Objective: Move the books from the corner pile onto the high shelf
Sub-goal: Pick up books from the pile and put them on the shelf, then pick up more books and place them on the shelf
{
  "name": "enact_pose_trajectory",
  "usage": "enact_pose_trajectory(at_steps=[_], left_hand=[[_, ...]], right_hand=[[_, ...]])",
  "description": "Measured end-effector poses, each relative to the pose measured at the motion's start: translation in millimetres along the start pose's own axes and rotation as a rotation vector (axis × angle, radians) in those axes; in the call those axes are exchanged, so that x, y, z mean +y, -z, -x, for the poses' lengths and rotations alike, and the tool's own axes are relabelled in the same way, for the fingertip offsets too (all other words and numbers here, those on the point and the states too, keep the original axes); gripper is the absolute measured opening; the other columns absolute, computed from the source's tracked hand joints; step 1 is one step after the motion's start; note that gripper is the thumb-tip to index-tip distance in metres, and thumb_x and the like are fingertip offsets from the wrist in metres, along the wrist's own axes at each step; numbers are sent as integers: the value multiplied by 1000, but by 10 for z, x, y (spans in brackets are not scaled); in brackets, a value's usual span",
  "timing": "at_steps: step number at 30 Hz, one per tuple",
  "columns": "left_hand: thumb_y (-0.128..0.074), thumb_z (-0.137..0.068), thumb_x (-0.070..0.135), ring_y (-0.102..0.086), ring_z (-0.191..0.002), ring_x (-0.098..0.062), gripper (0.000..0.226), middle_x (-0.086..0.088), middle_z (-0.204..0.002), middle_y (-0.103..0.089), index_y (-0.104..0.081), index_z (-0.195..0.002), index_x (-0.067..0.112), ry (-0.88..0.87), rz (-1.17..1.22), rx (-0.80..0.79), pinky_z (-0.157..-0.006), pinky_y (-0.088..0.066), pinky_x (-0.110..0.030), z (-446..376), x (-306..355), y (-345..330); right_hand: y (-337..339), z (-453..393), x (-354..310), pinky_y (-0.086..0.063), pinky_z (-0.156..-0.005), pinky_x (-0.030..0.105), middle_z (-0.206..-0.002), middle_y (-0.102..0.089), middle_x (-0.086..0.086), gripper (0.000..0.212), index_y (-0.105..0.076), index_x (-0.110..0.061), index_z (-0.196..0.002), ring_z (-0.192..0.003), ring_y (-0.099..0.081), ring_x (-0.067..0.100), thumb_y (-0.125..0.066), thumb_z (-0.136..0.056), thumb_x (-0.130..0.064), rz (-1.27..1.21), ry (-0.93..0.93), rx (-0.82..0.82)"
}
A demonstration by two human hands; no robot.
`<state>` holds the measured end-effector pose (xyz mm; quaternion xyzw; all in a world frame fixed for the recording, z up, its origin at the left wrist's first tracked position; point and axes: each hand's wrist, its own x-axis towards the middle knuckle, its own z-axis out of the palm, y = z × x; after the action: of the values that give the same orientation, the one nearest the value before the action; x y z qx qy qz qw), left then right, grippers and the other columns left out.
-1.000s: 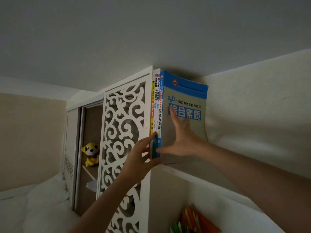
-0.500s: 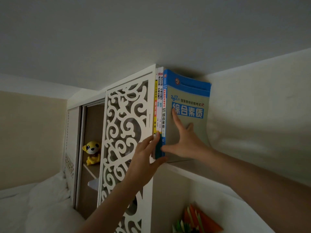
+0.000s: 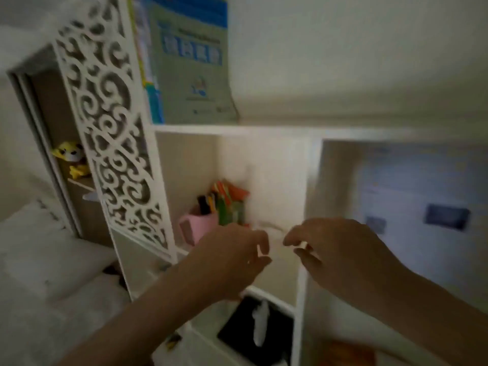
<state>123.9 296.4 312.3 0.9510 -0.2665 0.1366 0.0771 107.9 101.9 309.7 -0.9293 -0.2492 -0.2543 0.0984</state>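
Both hands, left (image 3: pixel 232 262) and right (image 3: pixel 335 256), hang loosely curled, each grip empty, before pink cup (image 3: pixel 198 228).

The picture is motion-blurred. Books (image 3: pixel 190 62) stand upright on the high shelf (image 3: pixel 264 129), against a carved white panel (image 3: pixel 111 133). Below, a cubby holds a pink cup (image 3: pixel 198 228) and orange packets (image 3: pixel 229 204). The left hand (image 3: pixel 232 260) and right hand (image 3: pixel 335 249) hang near each other before the cubby, fingers (image 3: pixel 264 249) loosely curled, holding nothing. A yellow plush toy (image 3: pixel 71 159) sits on a shelf at left.
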Motion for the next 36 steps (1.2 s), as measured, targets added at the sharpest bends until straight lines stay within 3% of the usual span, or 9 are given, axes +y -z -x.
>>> enact_pose_trajectory(at_steps=[4, 10, 14, 18, 22, 25, 28, 32, 36], left_hand=[[-55, -92, 41, -60, -105, -21, 29, -1, -113, -66, -60, -118, 30, -115, 112, -421, -86, -46, -31, 81, 1129, -1299], [-59, -92, 32, -52, -121, -22, 46, -4, -134, -53, -47, -134, 17, -80, 389, -721, -96, -41, -28, 84, 2369, -2954], [-55, -92, 43, -53, -107, -20, 44, -5, -123, -55, -50, -125, 14, 101, 403, -767, -92, -46, -33, 117, 2654, -3688], [-51, -92, 51, -57, -108, -20, 47, -6, -122, -59, -52, -123, 15, 188, 495, -699, -95, -49, -34, -6, 2851, -4144], [-60, -85, 55, -52, -118, -28, 67, -10, -129, -51, -43, -130, 8, 290, 633, -753, -102, -45, -38, -135, 3122, -4260], [-69, -80, 50, -55, -114, -28, 63, -11, -123, -56, -49, -121, 7, 408, 700, -792, -99, -47, -41, -196, 3183, -4344], [-66, -86, 41, -55, -116, -28, 53, -12, -125, -56, -48, -123, 6, 416, 691, -827, -100, -47, -38, -251, 3205, -4396], [-64, -90, 29, -53, -121, -28, 50, -11, -129, -55, -44, -129, 5, 334, 746, -803, -98, -44, -34, -195, 3334, -4330], [-70, -86, 28, -55, -118, -27, 50, -10, -129, -56, -47, -126, 9, 264, 898, -829, -101, -47, -41, -149, 3529, -4297]], right_hand=[[-286, 1780, 889, -48, -86, 28, -116, -65, -12, 25, -65, -37, -113, -102, -61, 14, -59, -88, -37, 106, -479, -502], [-556, 3999, 1617, -48, -90, 28, -124, -60, -3, 31, -61, -27, -119, -111, -58, 16, -58, -91, -37, 77, -921, -709], [-806, 4832, 1659, -51, -90, 32, -126, -59, 0, 38, -58, -26, -124, -108, -59, 16, -53, -92, -47, -64, -1169, -642], [-1112, 4983, 1672, -44, -102, 34, -140, -48, 0, 67, -40, -25, -143, -124, -50, 20, -38, -89, -64, -116, -1291, -554], [-1324, 4759, 1726, -38, -110, 37, -145, -46, 8, 63, -36, -12, -145, -131, -46, 25, -58, -93, -38, -308, -1491, -251], [-1370, 4708, 1833, -43, -102, 38, -135, -53, 10, 59, -43, -8, -138, -123, -52, 27, -68, -88, -30, -378, -1673, -117], [-1275, 4667, 1949, -48, -79, 33, -108, -63, 9, 44, -56, -3, -122, -98, -60, 26, -66, -89, -31, -599, -1874, -35], [-1131, 4710, 1920, -50, -73, 31, -97, -64, 6, 33, -59, -5, -117, -89, -61, 22, -54, -97, -30, -519, -1773, -68], [-921, 4911, 1700, -53, -75, 34, -90, -66, 5, 23, -62, -9, -102, -81, -63, 20, -60, -94, -31, -384, -1752, -4]])
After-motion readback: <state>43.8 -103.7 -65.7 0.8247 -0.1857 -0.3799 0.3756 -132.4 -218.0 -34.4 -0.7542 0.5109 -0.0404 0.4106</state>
